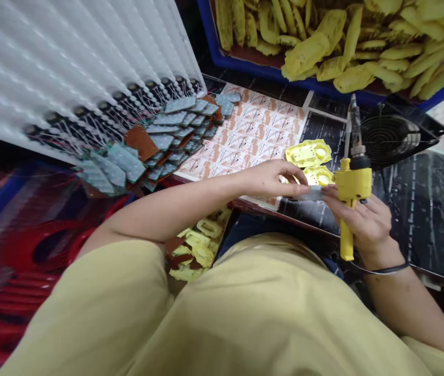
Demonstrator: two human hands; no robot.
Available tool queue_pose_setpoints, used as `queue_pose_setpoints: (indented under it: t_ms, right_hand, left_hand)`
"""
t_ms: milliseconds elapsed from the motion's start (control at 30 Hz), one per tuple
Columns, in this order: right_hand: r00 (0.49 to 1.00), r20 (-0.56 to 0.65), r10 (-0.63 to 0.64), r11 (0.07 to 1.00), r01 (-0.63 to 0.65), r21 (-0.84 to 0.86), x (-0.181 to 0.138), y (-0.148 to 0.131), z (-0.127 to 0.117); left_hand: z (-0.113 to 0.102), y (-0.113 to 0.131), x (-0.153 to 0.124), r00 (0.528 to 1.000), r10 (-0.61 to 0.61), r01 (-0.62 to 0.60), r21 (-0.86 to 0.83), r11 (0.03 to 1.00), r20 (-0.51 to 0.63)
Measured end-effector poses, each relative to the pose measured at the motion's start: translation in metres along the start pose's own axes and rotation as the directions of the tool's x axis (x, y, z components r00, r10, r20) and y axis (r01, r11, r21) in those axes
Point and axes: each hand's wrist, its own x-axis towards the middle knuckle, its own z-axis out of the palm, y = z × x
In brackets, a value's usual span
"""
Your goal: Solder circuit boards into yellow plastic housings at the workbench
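Observation:
My right hand point(363, 219) is closed around a yellow soldering gun point(353, 183), its metal tip pointing away from me and its handle toward me. My left hand point(275, 178) pinches a small flat greyish piece point(313, 193) at its left end. The fingertips of my right hand meet the other end of that piece. Just beyond my fingers, two yellow plastic shell halves point(308, 152) lie on the table, the nearer one partly covered by my left hand.
A blue crate point(245, 63) of yellow shells stands at the back. Left of my hands are stacked circuit boards point(171, 130) with wires, beside white ribbed sheeting point(89, 57). A black fan point(390, 136) sits at right. Red rings point(37, 250) lie at lower left.

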Motion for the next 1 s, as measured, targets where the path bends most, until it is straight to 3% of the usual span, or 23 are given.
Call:
queue_pose_setpoints:
  t_ms: [100,167,300,367,467,633,800,900,1000]
  right_hand:
    - [0.998,0.031,-0.052,0.998,0.053,-0.018,0.006,0.000,-0.005]
    - [0.999,0.015,-0.043,0.998,0.043,-0.034,0.006,-0.002,-0.004]
    - [0.985,-0.135,0.108,0.990,-0.119,-0.076,-0.001,-0.010,0.001]
    - [0.964,-0.199,0.177,0.974,-0.200,-0.102,-0.004,-0.013,0.004]
    - [0.941,-0.245,0.233,0.956,-0.268,-0.120,-0.005,-0.018,0.006]
    - [0.926,-0.247,0.285,0.945,-0.315,-0.091,-0.008,-0.025,0.010]
    - [0.916,-0.252,0.313,0.941,-0.335,-0.047,-0.009,-0.034,0.017]
    - [0.926,-0.234,0.297,0.953,-0.301,0.019,-0.011,-0.038,0.018]
    - [0.939,-0.174,0.297,0.953,-0.280,0.117,-0.016,-0.034,0.014]
  left_hand:
    - [0.004,0.004,0.000,0.990,0.103,-0.099,0.037,0.994,-0.100]
    - [0.008,0.004,0.001,0.975,0.116,-0.130,-0.062,0.990,-0.187]
    - [0.006,-0.008,-0.005,0.922,0.019,-0.185,-0.398,0.898,-0.387]
    - [0.003,-0.017,-0.012,0.888,-0.055,-0.194,-0.481,0.855,-0.456]
    - [0.001,-0.027,-0.024,0.892,-0.071,-0.129,-0.402,0.907,-0.447]
    - [0.014,-0.019,-0.025,0.900,0.090,-0.167,-0.147,0.975,-0.426]
    - [0.030,0.000,-0.005,0.877,0.030,-0.197,-0.303,0.932,-0.479]
    - [0.033,0.001,0.002,0.892,-0.035,-0.181,-0.426,0.886,-0.451]
    - [0.023,0.002,0.001,0.920,-0.088,-0.133,-0.514,0.847,-0.382]
